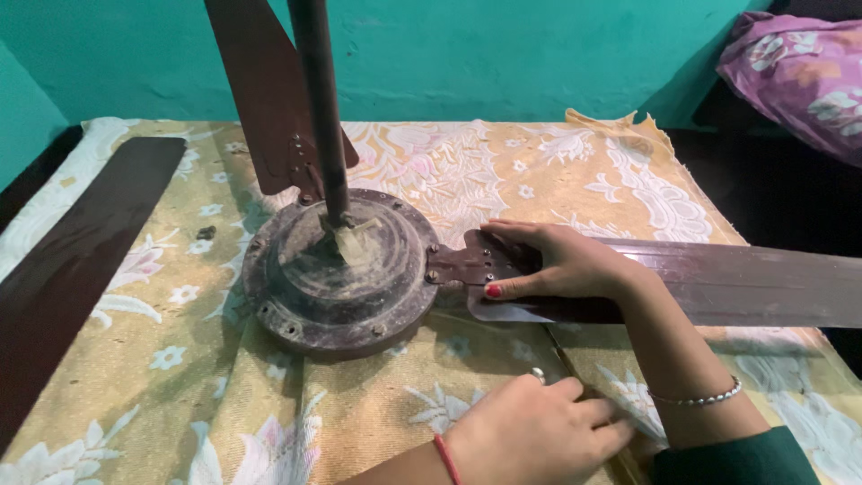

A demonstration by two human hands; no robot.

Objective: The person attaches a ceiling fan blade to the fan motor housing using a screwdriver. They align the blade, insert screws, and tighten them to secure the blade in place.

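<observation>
Resting nearest, left hand [539, 431] lies palm down on the yellow floral cloth [180, 359], fingers loosely spread, holding nothing; right hand [561, 265] presses flat on the root of a brown fan blade [736, 287], fingers extended, not clasped; blade meets a metal bracket [462, 265] bolted to the round, dusty motor housing [337, 269]; dark rod [319, 108] rises from its centre; loose blade [72, 260] lies far left; teal wall [503, 54] behind.

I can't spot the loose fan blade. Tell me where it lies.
In the head view, the detached dark blade lies flat along the left edge of the floral cloth, left of the fan motor housing and apart from both hands.
</observation>
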